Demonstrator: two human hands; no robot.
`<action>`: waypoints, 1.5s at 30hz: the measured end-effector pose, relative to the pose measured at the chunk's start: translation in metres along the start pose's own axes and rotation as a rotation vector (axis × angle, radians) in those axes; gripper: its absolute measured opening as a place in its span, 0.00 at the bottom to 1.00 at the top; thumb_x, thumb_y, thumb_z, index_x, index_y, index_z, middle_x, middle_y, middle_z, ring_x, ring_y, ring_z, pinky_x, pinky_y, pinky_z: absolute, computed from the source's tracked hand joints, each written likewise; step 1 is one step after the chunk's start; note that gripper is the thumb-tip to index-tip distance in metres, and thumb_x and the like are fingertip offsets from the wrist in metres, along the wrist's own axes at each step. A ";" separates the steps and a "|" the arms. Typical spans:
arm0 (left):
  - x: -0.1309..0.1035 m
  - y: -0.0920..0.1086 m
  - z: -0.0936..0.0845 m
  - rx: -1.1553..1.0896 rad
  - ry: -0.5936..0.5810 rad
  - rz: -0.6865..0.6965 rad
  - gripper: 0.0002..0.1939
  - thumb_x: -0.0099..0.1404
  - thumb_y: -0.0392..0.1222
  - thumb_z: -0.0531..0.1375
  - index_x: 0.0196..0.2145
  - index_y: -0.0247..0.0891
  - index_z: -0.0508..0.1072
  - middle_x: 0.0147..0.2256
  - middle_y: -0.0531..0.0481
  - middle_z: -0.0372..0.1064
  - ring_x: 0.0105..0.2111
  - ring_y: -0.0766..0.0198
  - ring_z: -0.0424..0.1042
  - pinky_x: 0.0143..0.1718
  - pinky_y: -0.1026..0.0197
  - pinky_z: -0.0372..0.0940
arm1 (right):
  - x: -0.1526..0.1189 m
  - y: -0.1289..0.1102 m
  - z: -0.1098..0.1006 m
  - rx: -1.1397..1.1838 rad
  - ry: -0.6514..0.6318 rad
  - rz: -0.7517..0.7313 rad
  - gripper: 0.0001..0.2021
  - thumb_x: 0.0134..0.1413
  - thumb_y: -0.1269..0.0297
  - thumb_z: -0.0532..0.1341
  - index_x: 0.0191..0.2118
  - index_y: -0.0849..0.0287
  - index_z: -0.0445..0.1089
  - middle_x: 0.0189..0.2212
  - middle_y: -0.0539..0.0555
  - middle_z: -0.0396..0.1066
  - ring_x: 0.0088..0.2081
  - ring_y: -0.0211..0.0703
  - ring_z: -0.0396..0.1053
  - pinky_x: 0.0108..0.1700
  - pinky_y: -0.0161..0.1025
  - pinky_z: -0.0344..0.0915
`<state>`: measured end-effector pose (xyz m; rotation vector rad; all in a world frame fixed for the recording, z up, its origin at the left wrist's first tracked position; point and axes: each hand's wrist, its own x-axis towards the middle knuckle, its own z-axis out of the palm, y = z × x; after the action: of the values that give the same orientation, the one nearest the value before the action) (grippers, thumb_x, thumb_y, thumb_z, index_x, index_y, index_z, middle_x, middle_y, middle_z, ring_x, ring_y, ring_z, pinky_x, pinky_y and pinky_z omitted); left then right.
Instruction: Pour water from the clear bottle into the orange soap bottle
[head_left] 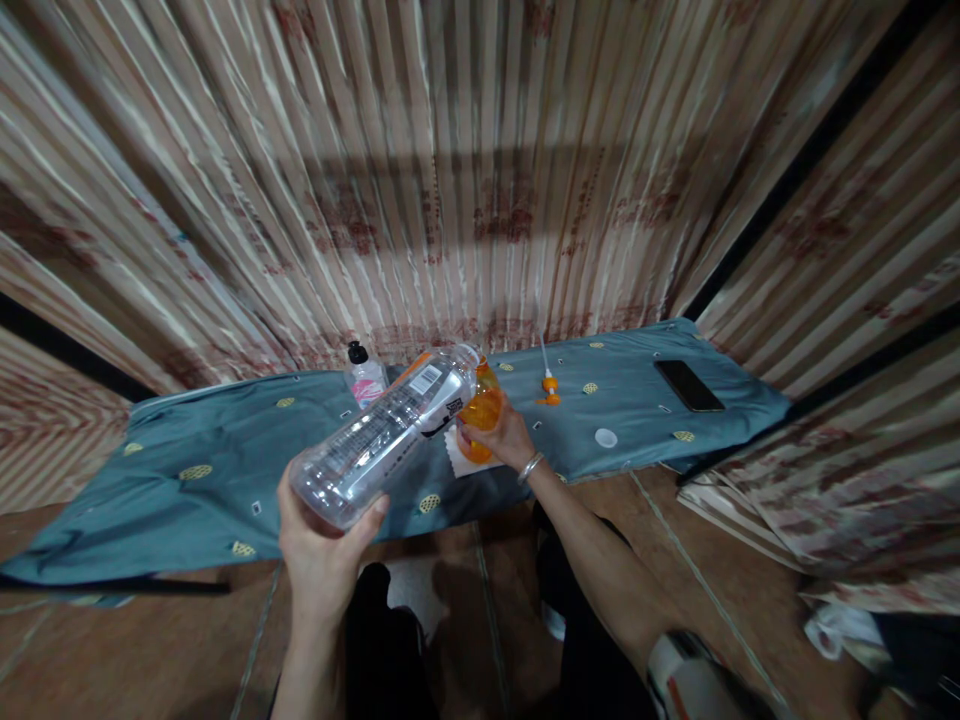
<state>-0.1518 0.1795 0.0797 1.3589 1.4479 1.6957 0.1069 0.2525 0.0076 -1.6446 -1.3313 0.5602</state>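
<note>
A large clear plastic bottle [375,440] with a printed label lies tilted across the middle, its neck end up and to the right. My left hand [322,540] is wrapped around its base. The bottle's neck meets the top of an orange translucent bottle [480,415], which stands upright on a white cloth or tissue [466,466]. Around the orange bottle's side, my right hand [506,435] is closed. Whether liquid passes between the two bottles I cannot tell.
An orange pump top [551,388] with a long tube lies right of the bottles, near a pale round disc [606,438]. A dark phone [688,386] rests farther right. Behind the clear bottle stands a small black-capped bottle [366,378]. Curtains surround the teal cloth-covered surface [165,500].
</note>
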 end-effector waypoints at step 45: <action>0.001 0.001 0.000 -0.006 -0.006 -0.007 0.50 0.38 0.54 0.80 0.57 0.38 0.70 0.54 0.39 0.73 0.52 0.47 0.76 0.57 0.43 0.72 | 0.000 -0.001 -0.001 0.014 -0.019 0.006 0.32 0.47 0.58 0.76 0.58 0.53 0.70 0.47 0.57 0.83 0.50 0.59 0.83 0.56 0.58 0.79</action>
<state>-0.1517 0.1799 0.0807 1.3533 1.4411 1.6890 0.1072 0.2517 0.0092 -1.6363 -1.3337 0.5887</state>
